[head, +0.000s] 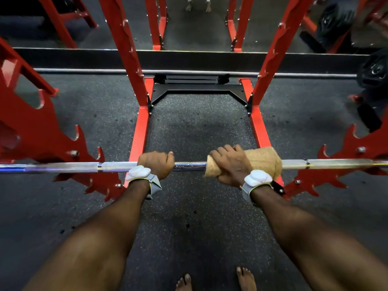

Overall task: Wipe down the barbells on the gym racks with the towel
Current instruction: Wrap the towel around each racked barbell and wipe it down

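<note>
A long chromed steel barbell (189, 165) is shown resting across the toothed hooks of the red-painted steel rack (344, 162), above the speckled black rubber floor (197, 131). The bare shaft is clasped by the left hand (156, 164), fingers curled fully round it, presumably so that rolling is prevented. A tan, ribbed cloth towel (262, 162) is wrapped round the shaft and gripped closed by the right hand (227, 164), so that the whole circumference is covered in wiping.

A steel barbell (189, 166) lies across the red rack (336, 164). The left hand (156, 164) grips it bare; just right, the right hand (228, 164) grips a tan towel (262, 162) wrapped around it.
</note>
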Demonstrator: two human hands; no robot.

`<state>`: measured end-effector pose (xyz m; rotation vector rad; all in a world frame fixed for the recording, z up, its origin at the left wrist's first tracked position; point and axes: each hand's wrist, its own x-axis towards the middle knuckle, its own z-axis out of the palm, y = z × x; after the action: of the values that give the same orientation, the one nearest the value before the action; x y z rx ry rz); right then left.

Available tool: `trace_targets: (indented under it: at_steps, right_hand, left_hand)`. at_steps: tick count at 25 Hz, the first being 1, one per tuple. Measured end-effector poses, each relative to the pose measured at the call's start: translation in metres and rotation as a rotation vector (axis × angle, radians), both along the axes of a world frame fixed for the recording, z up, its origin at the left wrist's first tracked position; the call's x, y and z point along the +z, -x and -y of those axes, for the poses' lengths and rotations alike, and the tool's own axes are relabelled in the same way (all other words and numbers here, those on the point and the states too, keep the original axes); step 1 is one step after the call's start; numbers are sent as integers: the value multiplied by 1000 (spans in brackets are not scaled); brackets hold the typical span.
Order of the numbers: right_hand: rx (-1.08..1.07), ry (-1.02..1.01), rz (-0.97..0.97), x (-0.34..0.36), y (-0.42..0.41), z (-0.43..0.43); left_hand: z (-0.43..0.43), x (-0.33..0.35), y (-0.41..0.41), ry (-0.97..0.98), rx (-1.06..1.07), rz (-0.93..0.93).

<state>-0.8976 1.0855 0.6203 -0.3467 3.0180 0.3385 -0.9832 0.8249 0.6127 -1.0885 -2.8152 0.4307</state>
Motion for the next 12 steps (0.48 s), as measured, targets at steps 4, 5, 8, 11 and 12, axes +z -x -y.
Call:
trace_targets:
  at_steps: [4, 5, 8, 11, 12]
  right_hand:
    - [-2, 74, -5, -1, 1, -14]
    - [-19, 110, 61, 7, 6, -13]
    - [-45, 134, 124, 12, 17, 12]
    - [6, 112, 3, 6, 14, 34]
    - [33, 116, -38, 3, 11, 29]
  left_hand:
    - [-3, 1, 0, 31, 36, 64]
    - [-5, 3, 1, 13, 79, 97]
    - [-14, 10, -5, -54, 197, 137]
    - [-10, 12, -4, -16, 159, 121]
    - [-9, 9, -4, 30, 101, 109]
